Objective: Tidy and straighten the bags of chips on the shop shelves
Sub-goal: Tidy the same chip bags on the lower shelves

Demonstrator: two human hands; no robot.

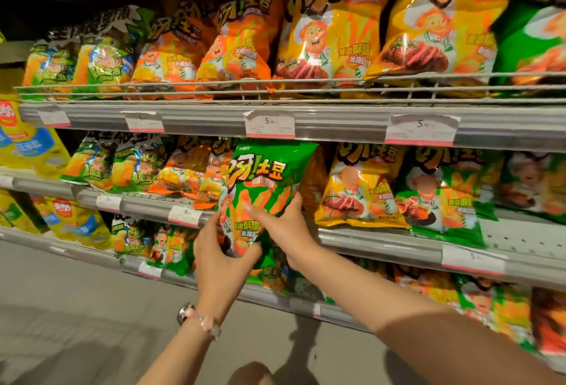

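Now, you have the green chip bag (pixel 263 188) pinched between both hands in front of the middle shelf (pixel 398 242): left hand (pixel 219 257) cupping its lower edge, right hand (pixel 283 222) closed on its right side (fingers spread). Seat it upright, label facing out, left of the yellow bag (pixel 355 194).

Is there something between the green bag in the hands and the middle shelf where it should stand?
Nothing visible blocks it. Both the left hand and the right hand already grip the green bag, held in front of the shelf edge, between orange bags and a yellow bag.
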